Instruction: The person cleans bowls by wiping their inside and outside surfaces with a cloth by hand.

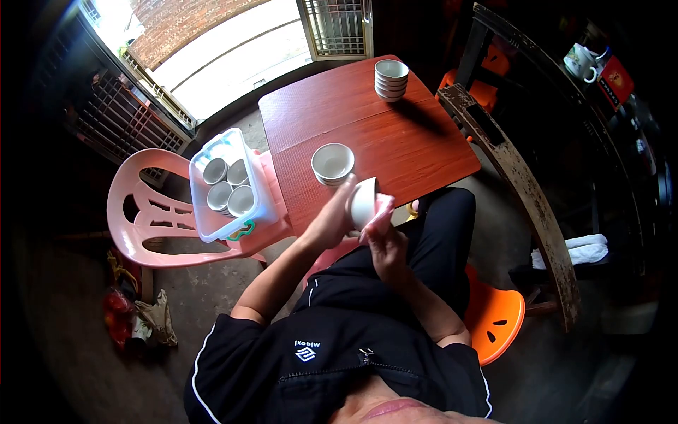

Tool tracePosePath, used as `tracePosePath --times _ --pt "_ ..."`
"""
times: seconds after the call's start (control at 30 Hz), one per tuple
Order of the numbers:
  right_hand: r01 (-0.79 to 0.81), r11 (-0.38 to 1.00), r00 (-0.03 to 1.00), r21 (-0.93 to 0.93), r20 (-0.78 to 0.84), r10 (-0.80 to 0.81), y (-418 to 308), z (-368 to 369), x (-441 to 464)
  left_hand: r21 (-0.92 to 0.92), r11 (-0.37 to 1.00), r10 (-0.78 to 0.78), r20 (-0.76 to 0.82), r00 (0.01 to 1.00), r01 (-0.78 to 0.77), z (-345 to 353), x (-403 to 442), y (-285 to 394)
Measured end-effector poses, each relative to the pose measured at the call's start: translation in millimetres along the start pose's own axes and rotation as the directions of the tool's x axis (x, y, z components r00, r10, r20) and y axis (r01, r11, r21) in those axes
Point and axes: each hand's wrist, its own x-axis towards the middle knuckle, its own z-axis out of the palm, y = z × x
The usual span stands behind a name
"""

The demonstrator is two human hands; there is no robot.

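My left hand (pixel 330 220) is closed around a white bowl (pixel 362 203), which is tipped on its side just over the near edge of the table. My right hand (pixel 388 253) pinches a pink cloth (pixel 380 215) and presses it against the bowl's underside. Part of the bowl is hidden by the cloth and fingers. Right behind my left hand, a short stack of bowls (pixel 332 162) stands on the red-brown table (pixel 367 127). A taller stack of bowls (pixel 390 79) is at the table's far right corner.
To the left, a clear plastic box (pixel 261 212) with several bowls inside rests on a pink plastic chair (pixel 127 219). A worn wooden chair frame (pixel 519 166) rises at the right. Below it sits an orange stool (pixel 498 318). Bags (pixel 141 318) lie on the floor.
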Motion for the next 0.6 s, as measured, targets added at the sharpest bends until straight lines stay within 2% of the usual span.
tracePosePath --times 0.03,0.07,0.1,0.13,0.17,0.2,0.23,0.27,0.3,0.33,0.4,0.43,0.47,0.5,0.53,0.57,0.6 --pt "0.182 0.981 0.982 -0.067 0.057 -0.178 7 -1 0 -0.035 0.996 0.084 0.195 0.977 -0.079 0 -2 -2" --pt "0.196 0.977 0.980 -0.082 0.039 -0.193 12 1 -2 0.181 0.959 0.220 0.018 0.975 -0.220 5 -3 -7" --pt "0.209 0.973 0.978 -0.098 0.021 -0.208 12 3 -2 0.424 0.870 0.346 -0.159 0.925 -0.252 12 -5 -11" --pt "0.221 0.968 0.975 -0.116 -0.001 -0.222 10 4 -3 0.669 0.636 0.552 -0.047 0.833 -0.384 17 -6 -8" --pt "0.003 0.999 0.998 -0.042 -0.061 -0.006 6 5 -8 0.752 0.486 0.621 0.063 0.781 -0.446 23 -14 -7" --pt "-0.106 0.984 0.978 0.142 -0.161 0.129 -10 7 0 0.589 0.718 0.466 -0.010 0.885 -0.371 22 -21 -6" --pt "-0.139 0.969 0.967 0.204 -0.183 0.178 -11 4 5 0.766 0.396 0.604 0.199 0.772 -0.507 17 -16 -5" --pt "-0.169 0.949 0.953 0.267 -0.201 0.226 -12 0 10 0.817 0.012 0.641 0.436 0.631 -0.577 12 -10 -2" --pt "-0.236 0.867 0.929 0.440 -0.161 0.334 -22 -6 17 0.789 0.014 0.591 0.489 0.642 -0.614 12 -11 2" --pt "-0.214 0.819 0.949 0.532 -0.086 0.304 -16 -13 17 0.773 -0.049 0.544 0.552 0.632 -0.632 10 -8 6" --pt "-0.184 0.816 0.936 0.547 -0.157 0.316 -11 -9 15 0.717 0.356 0.562 0.349 0.750 -0.599 21 -11 6" --pt "-0.164 0.870 0.921 0.464 -0.245 0.304 -11 -4 11 0.609 0.590 0.500 0.239 0.832 -0.529 20 -13 4" --pt "-0.150 0.915 0.902 0.376 -0.326 0.282 -12 0 5 0.461 0.848 0.294 0.002 0.956 -0.261 9 -8 -3" --pt "-0.156 0.946 0.935 0.284 -0.267 0.234 -13 -2 -3 0.254 0.963 0.088 0.014 0.996 -0.088 15 -14 4" --pt "-0.138 0.970 0.955 0.199 -0.234 0.184 -17 -1 -5 0.039 0.993 -0.111 0.070 0.991 0.109 21 -21 10" --pt "-0.096 0.988 0.976 0.121 -0.184 0.117 -15 0 -7 0.154 0.985 -0.071 -0.005 0.997 0.071 4 -10 -11" --pt "-0.047 0.998 0.990 0.046 -0.129 0.053 -12 1 -9 -0.060 0.997 -0.047 0.004 0.999 0.047 19 -13 -9"
